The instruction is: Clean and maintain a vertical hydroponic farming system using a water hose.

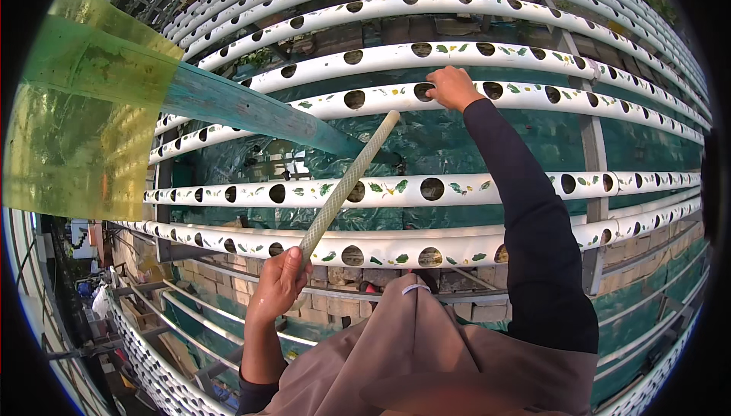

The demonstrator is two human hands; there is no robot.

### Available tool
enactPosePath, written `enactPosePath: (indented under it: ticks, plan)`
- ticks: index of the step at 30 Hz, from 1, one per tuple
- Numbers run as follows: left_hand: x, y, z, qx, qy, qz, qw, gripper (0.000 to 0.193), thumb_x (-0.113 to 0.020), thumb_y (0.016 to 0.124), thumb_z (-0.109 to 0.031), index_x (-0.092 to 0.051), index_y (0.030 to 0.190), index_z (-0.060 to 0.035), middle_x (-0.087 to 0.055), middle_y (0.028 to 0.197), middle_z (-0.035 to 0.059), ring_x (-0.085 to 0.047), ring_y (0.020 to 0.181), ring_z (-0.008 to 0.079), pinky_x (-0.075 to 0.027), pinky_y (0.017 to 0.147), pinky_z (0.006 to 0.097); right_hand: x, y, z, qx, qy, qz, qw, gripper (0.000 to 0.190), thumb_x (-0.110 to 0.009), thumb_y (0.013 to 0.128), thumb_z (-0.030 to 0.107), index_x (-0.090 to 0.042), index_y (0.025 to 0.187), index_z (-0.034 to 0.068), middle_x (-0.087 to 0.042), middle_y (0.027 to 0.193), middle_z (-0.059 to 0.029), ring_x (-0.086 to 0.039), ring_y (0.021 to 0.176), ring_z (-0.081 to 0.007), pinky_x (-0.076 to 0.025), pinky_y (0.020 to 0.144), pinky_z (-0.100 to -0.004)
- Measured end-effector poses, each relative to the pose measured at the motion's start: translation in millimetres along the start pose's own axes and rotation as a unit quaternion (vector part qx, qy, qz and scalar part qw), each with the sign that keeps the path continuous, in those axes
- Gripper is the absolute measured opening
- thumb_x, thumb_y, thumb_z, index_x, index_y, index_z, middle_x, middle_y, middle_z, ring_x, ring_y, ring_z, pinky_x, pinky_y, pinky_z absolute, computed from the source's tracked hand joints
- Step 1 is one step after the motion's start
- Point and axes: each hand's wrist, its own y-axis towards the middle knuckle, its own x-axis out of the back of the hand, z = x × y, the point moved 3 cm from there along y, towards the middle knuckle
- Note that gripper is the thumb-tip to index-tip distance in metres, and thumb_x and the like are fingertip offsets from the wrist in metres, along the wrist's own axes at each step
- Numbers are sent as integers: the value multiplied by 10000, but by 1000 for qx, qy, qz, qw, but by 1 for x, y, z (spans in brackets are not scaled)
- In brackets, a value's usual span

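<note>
My left hand [278,286] is closed around a translucent braided hose [351,184]. The hose slants up and away, and its end lies just short of a white hydroponic pipe [394,96]. My right hand [454,89] reaches out over that same pipe, fingers bent beside one of its round planting holes [423,92]. Whether those fingers grip anything is too small to tell. Painted green leaves and yellow marks decorate the pipe between its dark holes. Nearer to me run two more pipe levels, a middle pipe [394,191] and a lower pipe [391,255].
A weathered blue-green post [251,107] slants in from the left, wrapped in a yellow sticky sheet [85,147]. Grey metal supports [595,147] carry the pipes on the right. Green sheeting [445,142] lies below. Brick paving [337,306] and another pipe rack [165,370] are near me.
</note>
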Motion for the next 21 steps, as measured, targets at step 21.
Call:
enactPosePath:
  ticks: [21]
  plan:
    - [2,53,14,64,-15,-52,996,513,-280,933,-426,-495,706,-19,-373,461,-18,-344,420,56,-270,403,217,-38,55,7,77,-94,3,993,93,-557,643,53,-630,683,11,-612,733,-177,-607,714,-329,-497,635,-412]
